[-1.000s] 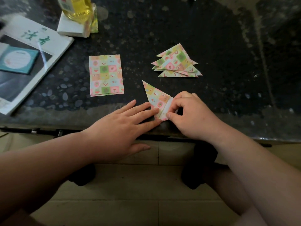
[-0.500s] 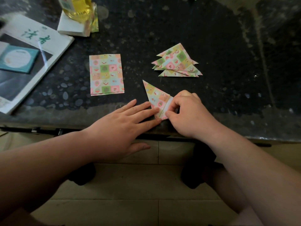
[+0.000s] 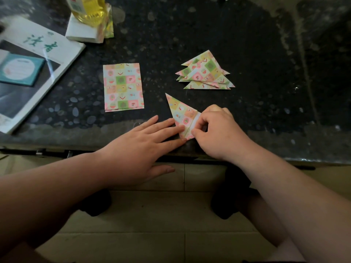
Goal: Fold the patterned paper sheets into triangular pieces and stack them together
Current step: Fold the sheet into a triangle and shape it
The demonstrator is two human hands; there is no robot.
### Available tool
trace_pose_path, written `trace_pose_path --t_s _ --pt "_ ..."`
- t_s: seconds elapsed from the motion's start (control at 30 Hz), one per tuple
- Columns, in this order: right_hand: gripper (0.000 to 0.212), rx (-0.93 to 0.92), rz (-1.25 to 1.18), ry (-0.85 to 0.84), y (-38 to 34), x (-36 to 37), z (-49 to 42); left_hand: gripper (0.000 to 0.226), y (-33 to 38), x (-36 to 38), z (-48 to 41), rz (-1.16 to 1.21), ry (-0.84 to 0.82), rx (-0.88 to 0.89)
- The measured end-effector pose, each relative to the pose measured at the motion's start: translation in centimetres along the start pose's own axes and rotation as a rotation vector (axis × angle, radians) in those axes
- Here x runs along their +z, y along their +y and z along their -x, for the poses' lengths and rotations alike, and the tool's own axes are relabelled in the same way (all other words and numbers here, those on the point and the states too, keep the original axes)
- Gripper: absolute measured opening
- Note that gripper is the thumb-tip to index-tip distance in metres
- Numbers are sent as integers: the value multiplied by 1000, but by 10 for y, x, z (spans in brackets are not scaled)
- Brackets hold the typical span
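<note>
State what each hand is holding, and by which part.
The right hand pinches the partly folded patterned paper at its white near-right flap; the left hand only presses flat on its near-left edge.

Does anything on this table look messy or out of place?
Only mildly: the finished triangles lie fanned, corners poking out, not squared up. The flat sheets lie almost flush. Nothing looks torn or spilled.

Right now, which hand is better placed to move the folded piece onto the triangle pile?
Probably right. The right hand pinches the folded piece at its white flap, and the triangle pile lies on that side. The left hand only presses flat fingers on it, farther away.
</note>
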State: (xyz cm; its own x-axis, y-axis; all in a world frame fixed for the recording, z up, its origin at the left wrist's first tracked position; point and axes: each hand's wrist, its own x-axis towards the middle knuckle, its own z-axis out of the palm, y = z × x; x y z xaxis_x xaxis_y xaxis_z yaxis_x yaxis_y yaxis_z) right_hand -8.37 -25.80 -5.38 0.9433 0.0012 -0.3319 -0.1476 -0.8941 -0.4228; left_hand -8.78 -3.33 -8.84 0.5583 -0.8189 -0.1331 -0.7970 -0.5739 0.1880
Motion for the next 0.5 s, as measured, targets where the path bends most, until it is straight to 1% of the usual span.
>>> trace_pose_path --t_s 0.5 --pt "20 15 -3 -3 -2 -1 0 72 1 -1 -1 -31 16 1"
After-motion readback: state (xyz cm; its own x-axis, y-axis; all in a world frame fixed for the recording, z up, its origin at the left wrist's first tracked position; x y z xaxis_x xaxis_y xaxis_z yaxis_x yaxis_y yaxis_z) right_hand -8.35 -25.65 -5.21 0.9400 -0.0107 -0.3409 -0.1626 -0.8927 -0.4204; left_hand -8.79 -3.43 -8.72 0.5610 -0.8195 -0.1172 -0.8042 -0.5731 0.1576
